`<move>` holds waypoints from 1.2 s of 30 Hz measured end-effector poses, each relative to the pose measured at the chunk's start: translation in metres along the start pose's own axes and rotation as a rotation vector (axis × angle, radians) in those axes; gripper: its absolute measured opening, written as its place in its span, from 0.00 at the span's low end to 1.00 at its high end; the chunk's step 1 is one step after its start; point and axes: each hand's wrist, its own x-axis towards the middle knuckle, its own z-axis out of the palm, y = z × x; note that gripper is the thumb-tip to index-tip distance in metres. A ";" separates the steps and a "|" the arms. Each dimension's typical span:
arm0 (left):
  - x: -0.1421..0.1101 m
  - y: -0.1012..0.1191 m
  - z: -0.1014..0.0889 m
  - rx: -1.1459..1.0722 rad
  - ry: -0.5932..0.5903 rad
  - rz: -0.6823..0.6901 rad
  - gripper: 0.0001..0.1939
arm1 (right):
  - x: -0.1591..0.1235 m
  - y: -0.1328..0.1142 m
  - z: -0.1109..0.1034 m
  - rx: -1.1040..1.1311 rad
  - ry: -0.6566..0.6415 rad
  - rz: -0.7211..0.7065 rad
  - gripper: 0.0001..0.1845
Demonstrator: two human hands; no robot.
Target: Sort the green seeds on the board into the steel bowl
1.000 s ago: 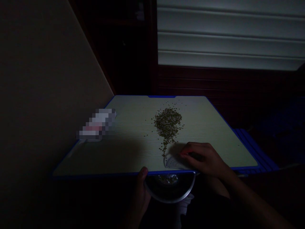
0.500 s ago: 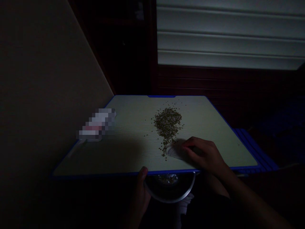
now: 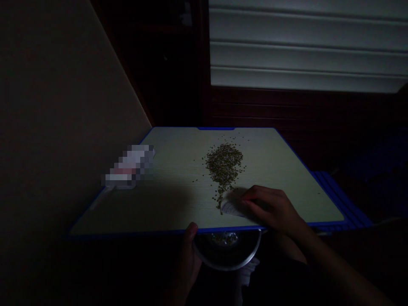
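Observation:
A pile of small greenish-brown beans (image 3: 225, 168) lies on a pale tabletop with a blue rim (image 3: 134, 233). My right hand (image 3: 274, 208) is closed on a white card (image 3: 231, 206) set on edge against the near end of the pile. Below the table's front edge, my left hand (image 3: 188, 259) grips the rim of a metal bowl (image 3: 228, 253), thumb on top. A few beans lie inside the bowl.
A blurred white and pink object (image 3: 129, 166) rests on the table's left side, close to the beige wall (image 3: 57, 119). A dark wooden panel and a white slatted blind (image 3: 302, 46) stand behind. Blue slats (image 3: 338, 197) show at the table's right.
My right hand pushed the card away from the front edge up to the pile, then drew it slightly back toward me. The left hand and the bowl stayed put.

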 end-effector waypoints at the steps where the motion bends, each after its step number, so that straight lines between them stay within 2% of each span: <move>1: 0.000 0.000 0.000 0.004 0.009 -0.001 0.22 | 0.000 0.000 0.000 0.001 -0.005 -0.001 0.05; 11: -0.001 0.000 0.000 -0.001 -0.027 -0.028 0.20 | 0.002 -0.001 0.000 0.021 -0.099 -0.031 0.07; 15: -0.001 0.001 0.002 0.024 0.037 -0.039 0.14 | 0.002 -0.001 0.000 0.046 -0.117 -0.042 0.08; 18: -0.002 0.002 0.003 0.044 0.009 -0.075 0.12 | 0.002 -0.001 -0.001 0.079 -0.130 -0.050 0.08; 28: -0.002 0.002 0.002 0.042 -0.039 -0.061 0.15 | 0.000 -0.001 -0.001 0.135 -0.129 -0.054 0.08; 36: -0.004 0.003 0.003 0.039 0.002 -0.039 0.19 | 0.001 -0.003 -0.001 0.121 -0.121 -0.062 0.07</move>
